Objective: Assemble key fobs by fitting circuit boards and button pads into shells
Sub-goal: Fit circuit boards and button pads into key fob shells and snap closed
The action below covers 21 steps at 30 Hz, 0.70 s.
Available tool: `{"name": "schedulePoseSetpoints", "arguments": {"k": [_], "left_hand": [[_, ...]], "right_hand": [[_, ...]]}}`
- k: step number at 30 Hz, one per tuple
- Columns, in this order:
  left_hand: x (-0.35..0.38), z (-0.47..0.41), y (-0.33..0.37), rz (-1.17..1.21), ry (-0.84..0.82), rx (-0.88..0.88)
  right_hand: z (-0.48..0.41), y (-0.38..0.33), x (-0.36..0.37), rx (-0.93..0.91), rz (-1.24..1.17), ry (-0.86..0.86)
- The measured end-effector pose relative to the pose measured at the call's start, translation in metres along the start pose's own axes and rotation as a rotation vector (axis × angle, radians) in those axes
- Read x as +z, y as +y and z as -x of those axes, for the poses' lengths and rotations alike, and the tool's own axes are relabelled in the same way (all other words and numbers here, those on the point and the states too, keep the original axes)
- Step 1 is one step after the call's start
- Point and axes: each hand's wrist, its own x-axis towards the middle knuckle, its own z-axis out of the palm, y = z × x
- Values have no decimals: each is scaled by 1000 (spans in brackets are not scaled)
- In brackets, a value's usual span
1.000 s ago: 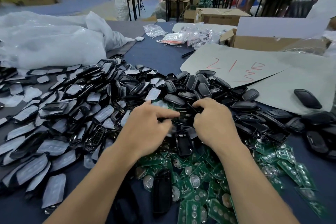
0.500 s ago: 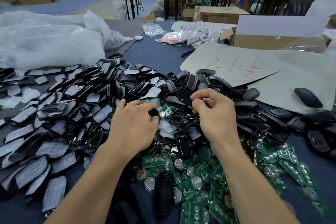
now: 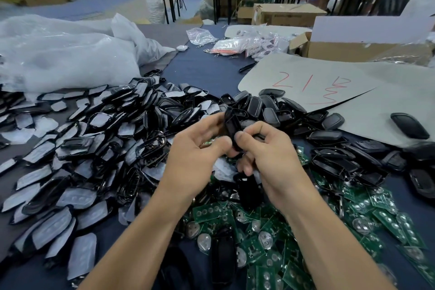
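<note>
Red handwritten "21" plus an unreadable scrawl on grey sheet [image 3: 386, 110].

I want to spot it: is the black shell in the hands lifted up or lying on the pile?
Lifted up. The left hand and right hand pinch the black shell above the pile.

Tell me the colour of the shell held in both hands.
The shell is black, seen in the head view.
</note>
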Motion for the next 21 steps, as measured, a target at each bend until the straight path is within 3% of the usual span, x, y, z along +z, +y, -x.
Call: {"name": "schedulePoseSetpoints", "arguments": {"k": [3, 5, 9, 14, 18, 21], "left_hand": [[-6, -4, 2, 147, -63, -63], [-9, -6, -1, 211, 3, -112], [-24, -14, -6, 218, 297, -208], [-31, -14, -14, 76, 382, -220], [-31, -9, -15, 56, 362, -236], [-32, -8, -12, 68, 323, -227]], "right_hand": [[2, 2, 6, 3, 8, -45], [0, 4, 9, -45, 104, -7], [-8, 7, 9, -264, 674, 146], [-24, 12, 21, -371, 1453, -144], [-25, 7, 15, -457, 1499, -151], [-16, 2, 13, -487, 1310, 39]]}}
